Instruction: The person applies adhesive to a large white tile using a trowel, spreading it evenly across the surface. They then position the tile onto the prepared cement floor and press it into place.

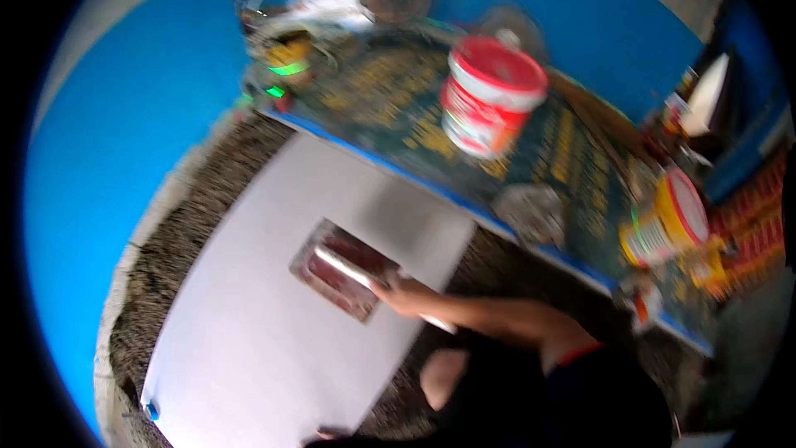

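Note:
A large pale tile or panel (282,348) lies slanting over a rough grey-brown mortar bed. On or just above it is a rectangular float (330,286) with a reddish-brown plate and a whitish handle. My right hand (405,295) reaches in from the lower right, fingers closed round the near end of the handle. A pale length also sticks out behind this hand; blur hides whether it belongs to the float. Of my left hand (333,431) only a sliver shows at the lower edge, by the panel's near side; its fingers cannot be made out.
A dark green sheet with yellow markings (423,91) lies beyond the panel, bordered by a blue edge. On it stand a red-and-white bucket (493,99) and a yellow bucket (663,220), with a crumpled grey lump (531,211) nearby. A blue wall (124,158) rises at the left.

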### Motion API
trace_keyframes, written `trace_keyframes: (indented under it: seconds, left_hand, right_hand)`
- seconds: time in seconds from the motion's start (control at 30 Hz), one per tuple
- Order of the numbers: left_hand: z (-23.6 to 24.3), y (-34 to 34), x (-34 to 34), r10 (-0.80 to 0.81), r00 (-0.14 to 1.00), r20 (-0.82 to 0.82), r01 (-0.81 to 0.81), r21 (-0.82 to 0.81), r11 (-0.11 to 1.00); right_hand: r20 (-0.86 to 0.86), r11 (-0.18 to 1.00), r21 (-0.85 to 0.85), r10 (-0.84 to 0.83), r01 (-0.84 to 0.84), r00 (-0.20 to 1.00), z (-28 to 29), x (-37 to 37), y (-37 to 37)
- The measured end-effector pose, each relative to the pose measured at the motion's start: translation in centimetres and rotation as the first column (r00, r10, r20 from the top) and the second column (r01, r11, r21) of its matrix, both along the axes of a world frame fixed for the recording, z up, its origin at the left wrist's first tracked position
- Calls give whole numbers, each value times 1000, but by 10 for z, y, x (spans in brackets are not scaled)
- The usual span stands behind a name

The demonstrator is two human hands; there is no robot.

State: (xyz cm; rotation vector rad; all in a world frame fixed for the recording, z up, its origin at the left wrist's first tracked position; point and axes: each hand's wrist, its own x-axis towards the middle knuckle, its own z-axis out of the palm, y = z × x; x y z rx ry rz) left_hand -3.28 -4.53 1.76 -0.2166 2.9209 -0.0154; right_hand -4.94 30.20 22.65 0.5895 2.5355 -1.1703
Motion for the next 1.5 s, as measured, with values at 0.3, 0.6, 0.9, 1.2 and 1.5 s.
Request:
trace_keyframes:
  seconds: [0.3, 0.6, 0.9, 1.2, 1.5]
  left_hand:
    - [11, -23, -41, 16, 982, 190, 11, -142, 990]
    - [29, -98, -91, -100, 734, 672, 303, -192, 934]
    - [56, -32, -85, -309, 888, 341, 311, 50, 949]
    - [-23, 177, 64, 67, 961, -270, -44, 90, 995]
    - [-13, 169, 61, 44, 974, -222, -39, 24, 999]
  right_hand:
    - [-338, 984, 142, 153, -110, 929, -16, 65, 11]
    - [-52, 951, 270, -142, 151, 989, -171, 26, 91]
    - [174, 927, -198, -286, 318, 942, -141, 84, 33]
    - [-27, 982, 96, -163, 165, 986, -115, 74, 40]
    - [-386, 995, -68, -96, 76, 918, 7, 111, 53]
